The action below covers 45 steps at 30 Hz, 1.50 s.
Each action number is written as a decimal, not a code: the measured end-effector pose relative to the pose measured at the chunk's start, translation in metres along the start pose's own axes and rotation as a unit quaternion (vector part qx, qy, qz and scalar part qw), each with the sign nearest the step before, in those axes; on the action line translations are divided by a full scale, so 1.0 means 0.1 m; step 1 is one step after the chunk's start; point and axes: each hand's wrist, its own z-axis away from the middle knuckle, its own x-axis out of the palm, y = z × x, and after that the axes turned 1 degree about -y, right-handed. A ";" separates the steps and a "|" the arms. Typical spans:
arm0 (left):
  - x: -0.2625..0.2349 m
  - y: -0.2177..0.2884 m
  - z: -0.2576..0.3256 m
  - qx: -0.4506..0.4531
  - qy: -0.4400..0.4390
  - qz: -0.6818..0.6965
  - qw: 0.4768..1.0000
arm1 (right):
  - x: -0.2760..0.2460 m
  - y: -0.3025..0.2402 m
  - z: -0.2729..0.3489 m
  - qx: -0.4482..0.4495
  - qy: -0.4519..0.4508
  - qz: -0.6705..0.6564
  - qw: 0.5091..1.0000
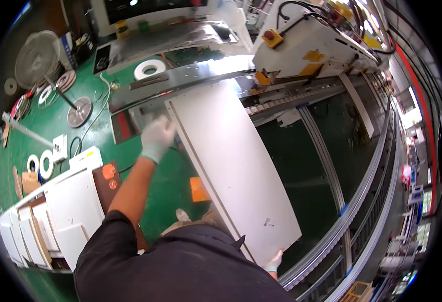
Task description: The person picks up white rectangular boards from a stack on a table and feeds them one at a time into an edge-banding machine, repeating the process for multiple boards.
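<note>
A long white panel [231, 161] slants across the middle, its far end at the dark metal beam of the machine [180, 75]. Small marks and a printed patch show on its face. At its near right corner my right hand [274, 262], in a pale glove, grips the edge; most of its fingers are hidden beneath the board. My left hand [158, 135], gloved too, is beside the panel's far left edge, just before the beam. It is blurred and looks closed, and what it may hold cannot be made out.
White boards [75, 196] stand stacked at lower left. A pedestal fan [37, 58] and white rolls [46, 164] are on the green floor at left. Metal conveyor rails [326, 161] run along the right. A red stop button [268, 35] sits on the white machine housing.
</note>
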 end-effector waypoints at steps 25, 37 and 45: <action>1.62 1.58 -1.29 0.247 -0.034 0.015 0.968 | 1.19 -1.58 -0.50 -0.020 0.089 0.065 0.994; 2.42 2.81 -1.86 0.230 -0.050 0.063 0.970 | 1.11 -2.56 -1.83 -0.053 0.033 0.102 0.993; 2.60 2.96 -1.61 0.156 0.055 0.063 0.984 | 1.30 -3.14 -2.31 -0.096 -0.042 0.119 0.987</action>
